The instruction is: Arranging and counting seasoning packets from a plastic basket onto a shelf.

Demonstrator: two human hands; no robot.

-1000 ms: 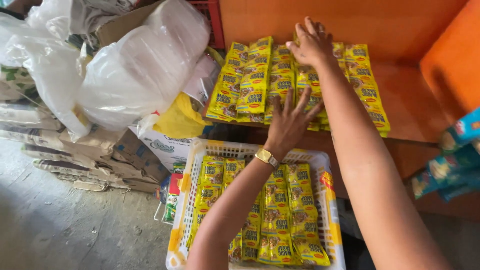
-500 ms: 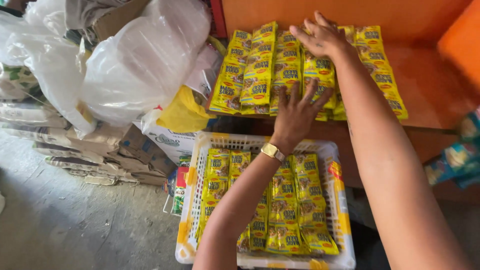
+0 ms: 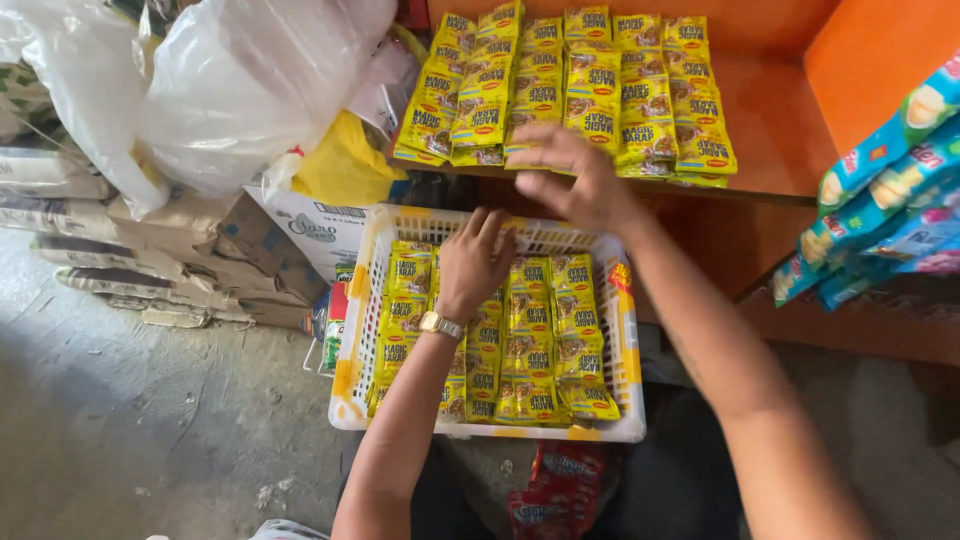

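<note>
A white plastic basket (image 3: 354, 330) on the floor holds several strips of yellow sachets (image 3: 530, 340). My left hand (image 3: 472, 262), with a gold watch on the wrist, reaches down into the basket and rests on the sachets, fingers spread. My right hand (image 3: 572, 176) hovers above the basket's far rim, fingers apart and holding nothing. Beyond it, more strips of yellow sachets (image 3: 570, 85) lie side by side on an orange shelf (image 3: 770, 120).
White plastic bags (image 3: 250, 90) and a yellow bag (image 3: 340, 165) pile up at the left over flattened cardboard (image 3: 180, 260). Blue snack packets (image 3: 880, 200) hang at the right. Red packets (image 3: 555, 485) lie below the basket. Grey concrete floor (image 3: 150, 420) spreads to the left.
Both hands have drawn back from the sachets on the shelf toward the basket. The left hand now rests on the sachets inside it; the view has tilted down.
</note>
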